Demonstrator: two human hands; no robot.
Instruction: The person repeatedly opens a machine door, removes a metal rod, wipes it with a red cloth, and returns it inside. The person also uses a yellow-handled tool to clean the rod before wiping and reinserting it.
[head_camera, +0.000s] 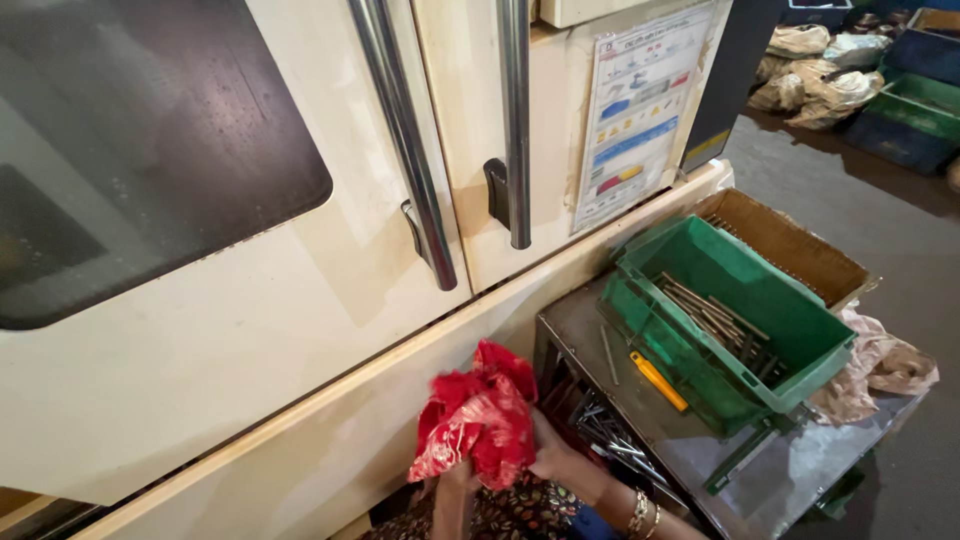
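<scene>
A crumpled red cloth (478, 415) is bunched up at the bottom middle of the view, in front of the cream machine's lower panel. My right hand (553, 458), with bangles on the wrist, grips the cloth from the right. My left hand (455, 480) comes up from below and closes on the cloth's lower edge; most of it is hidden under the fabric. Both hands hold the cloth just left of a metal table (700, 455).
A large cream machine has two sliding doors with steel handles (405, 140), a dark window (130, 150) and a poster (640, 110). On the table stand a green crate (790, 335) of metal rods, a yellow-handled tool (657, 381) and a rag (880, 365). A cardboard box (800, 245) sits behind; crates and sacks lie far right.
</scene>
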